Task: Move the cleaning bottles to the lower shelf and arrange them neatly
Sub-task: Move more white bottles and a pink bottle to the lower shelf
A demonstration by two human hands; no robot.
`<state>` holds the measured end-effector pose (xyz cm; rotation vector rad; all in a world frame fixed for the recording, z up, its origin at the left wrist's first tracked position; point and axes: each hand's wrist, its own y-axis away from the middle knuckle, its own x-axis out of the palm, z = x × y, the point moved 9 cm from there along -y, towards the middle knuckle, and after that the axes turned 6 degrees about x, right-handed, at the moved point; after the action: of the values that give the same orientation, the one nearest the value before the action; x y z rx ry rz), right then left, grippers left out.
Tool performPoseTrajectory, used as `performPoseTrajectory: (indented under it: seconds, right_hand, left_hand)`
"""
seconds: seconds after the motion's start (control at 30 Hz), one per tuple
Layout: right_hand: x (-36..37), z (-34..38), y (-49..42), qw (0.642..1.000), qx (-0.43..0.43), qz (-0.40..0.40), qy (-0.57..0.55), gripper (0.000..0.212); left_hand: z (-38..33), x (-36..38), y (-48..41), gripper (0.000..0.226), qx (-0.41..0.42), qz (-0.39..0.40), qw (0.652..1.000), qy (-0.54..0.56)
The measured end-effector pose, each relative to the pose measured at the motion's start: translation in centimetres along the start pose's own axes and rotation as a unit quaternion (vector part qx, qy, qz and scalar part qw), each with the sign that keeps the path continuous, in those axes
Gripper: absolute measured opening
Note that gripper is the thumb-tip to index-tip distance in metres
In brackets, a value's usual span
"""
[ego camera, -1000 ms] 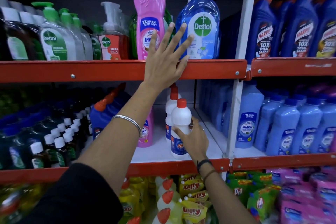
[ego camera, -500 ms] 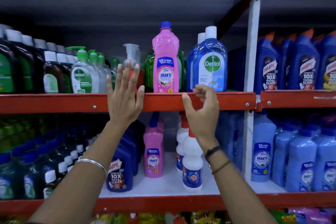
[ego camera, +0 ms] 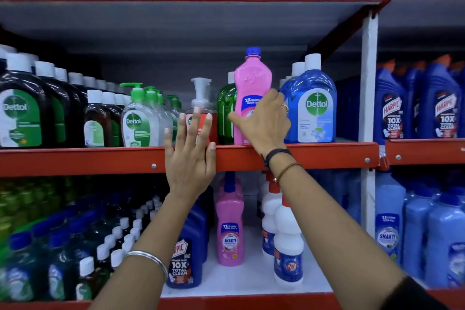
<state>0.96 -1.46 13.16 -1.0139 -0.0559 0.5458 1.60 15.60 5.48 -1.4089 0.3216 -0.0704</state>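
Upper shelf (ego camera: 75,158): red front edge, crowded along the left, open headroom above the bottle caps. Lower shelf (ego camera: 251,282): bare white strip between the front-standing bottles, clear down to the red front edge.

Right hand (ego camera: 264,124): wrapped round the lower body of the pink bottle (ego camera: 251,83), thumb on its left flank, fingers curled across the label; bottle upright at the upper shelf's front edge, between a green bottle (ego camera: 225,113) and the blue Dettol bottle (ego camera: 315,108).

Left hand (ego camera: 190,156): flat, fingers spread wide, gripping nothing, laid over the upper shelf's front edge, fingertips before the pump bottle (ego camera: 201,98).

Lower shelf, middle bay: one pink Shakti bottle (ego camera: 230,229), two white bottles (ego camera: 288,246) with red caps, one front Harpic bottle (ego camera: 185,264) with more behind, number not discernible.
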Motion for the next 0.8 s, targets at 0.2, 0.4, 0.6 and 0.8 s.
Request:
performPoseTrajectory:
  seconds: [0.2,0.4,0.6,0.8]
  right_hand:
    - [-4.0,-1.4,1.3,0.988,-0.014,-0.062,-0.139,0.091]
    - [-8.9,-2.2,3.7,0.966,-0.008,-0.12,-0.229,0.09]
    - [-8.6,-4.8,8.6,0.972,0.035,-0.092,-0.212,0.089]
    - [-4.5,-8.8,15.4,0.977,0.079,-0.037,-0.195,0.096]
  left_hand:
    - [0.1,0.1,0.1,0.054,-0.001,0.003,1.0,0.009]
    - [-0.1,0.2,0.2,0.054,0.008,0.003,1.0,0.019]
    - [-0.1,0.3,0.3,0.053,0.015,0.003,1.0,0.019]
    - [-0.1,0.5,0.6,0.054,0.035,0.002,0.999,0.011]
